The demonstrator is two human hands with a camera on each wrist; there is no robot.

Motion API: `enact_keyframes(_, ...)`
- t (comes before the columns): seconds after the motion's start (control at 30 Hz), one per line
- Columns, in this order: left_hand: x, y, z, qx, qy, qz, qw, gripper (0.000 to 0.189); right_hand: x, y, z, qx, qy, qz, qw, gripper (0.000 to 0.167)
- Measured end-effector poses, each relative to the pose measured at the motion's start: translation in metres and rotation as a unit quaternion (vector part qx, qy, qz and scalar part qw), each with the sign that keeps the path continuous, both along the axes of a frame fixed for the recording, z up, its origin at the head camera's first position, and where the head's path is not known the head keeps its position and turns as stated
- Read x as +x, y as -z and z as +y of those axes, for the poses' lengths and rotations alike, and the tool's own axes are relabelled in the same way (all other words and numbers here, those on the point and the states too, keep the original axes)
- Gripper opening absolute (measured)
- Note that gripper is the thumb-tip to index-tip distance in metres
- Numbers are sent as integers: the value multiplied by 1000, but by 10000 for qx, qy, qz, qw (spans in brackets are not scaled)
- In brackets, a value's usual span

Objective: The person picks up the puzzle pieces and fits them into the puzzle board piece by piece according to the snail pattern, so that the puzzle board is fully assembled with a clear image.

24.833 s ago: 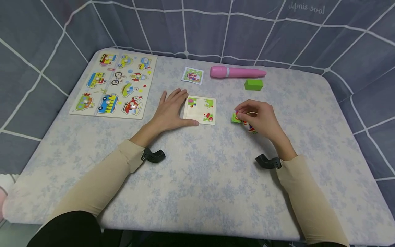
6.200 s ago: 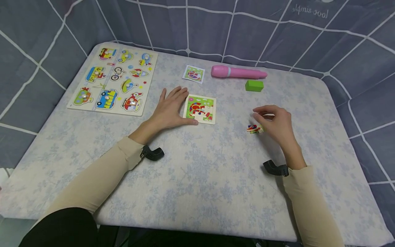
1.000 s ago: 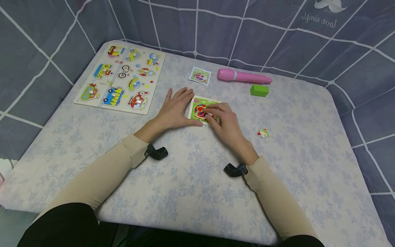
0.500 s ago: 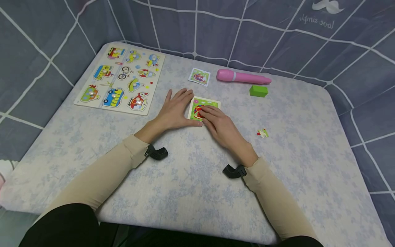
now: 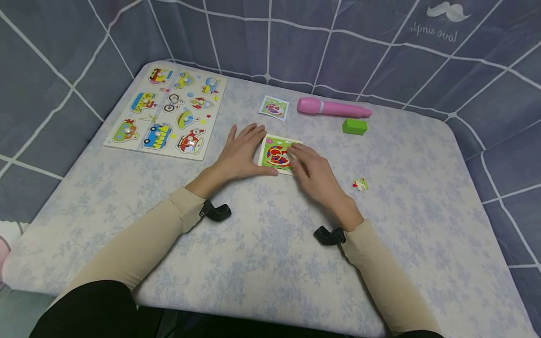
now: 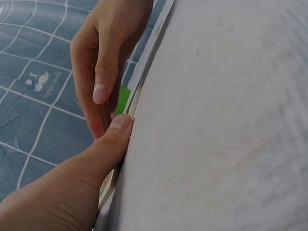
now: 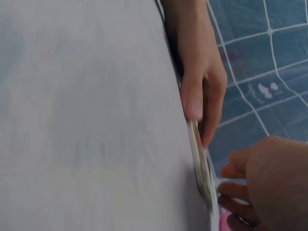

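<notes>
A small square jigsaw puzzle (image 5: 276,157) with a red snail picture lies in its frame at mid-table. My left hand (image 5: 238,155) rests along its left side, fingers spread and straight; in the left wrist view the thumb (image 6: 108,147) touches the frame's near edge. Over the puzzle's right part is my right hand (image 5: 314,176), its fingers loosely bent and covering that part; nothing shows between them. In the right wrist view those fingers (image 7: 236,190) sit beside the frame's edge (image 7: 199,168). One loose jigsaw piece (image 5: 360,184) lies to the right.
A picture card (image 5: 274,108) lies behind the puzzle. Further right are a pink pen-like stick (image 5: 334,108) and a green block (image 5: 354,126). A large peg puzzle board (image 5: 165,112) with vehicle pieces occupies the back left. Grey checked curtains surround the table.
Over the last second, my right hand presses onto the puzzle, then shifts right, uncovering more of the snail. Since the older frames, pieces have gone from the right-hand pile into the frame. My left hand stays.
</notes>
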State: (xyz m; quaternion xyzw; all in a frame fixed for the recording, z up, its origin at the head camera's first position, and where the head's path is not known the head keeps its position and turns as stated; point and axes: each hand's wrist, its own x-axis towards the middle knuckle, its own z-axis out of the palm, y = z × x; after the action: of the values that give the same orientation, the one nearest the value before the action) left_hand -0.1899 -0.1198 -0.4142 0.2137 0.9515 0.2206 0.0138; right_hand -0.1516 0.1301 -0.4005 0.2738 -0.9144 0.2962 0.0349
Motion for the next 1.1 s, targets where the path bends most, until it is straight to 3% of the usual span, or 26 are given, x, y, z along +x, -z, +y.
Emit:
enact_keyframes(0.37, 0, 0, 2, 29, -45, -23, 10000, 121, 12, -15, 84, -17, 1039, 483, 9934, 28)
enact_keyframes(0.6, 0, 0, 2, 47, -35, -16, 10000, 121, 36, -23, 131, -68, 1775, 73, 9841, 24)
enact_keyframes(0.77, -1, 1, 2, 39, -27, -20, 10000, 120, 46, -21, 138, 87, 2193, -350, 9750, 31)
enact_keyframes(1.1, -2, 2, 2, 55, -24, -14, 10000, 121, 46, -14, 134, -84, 2248, -633, 9723, 35)
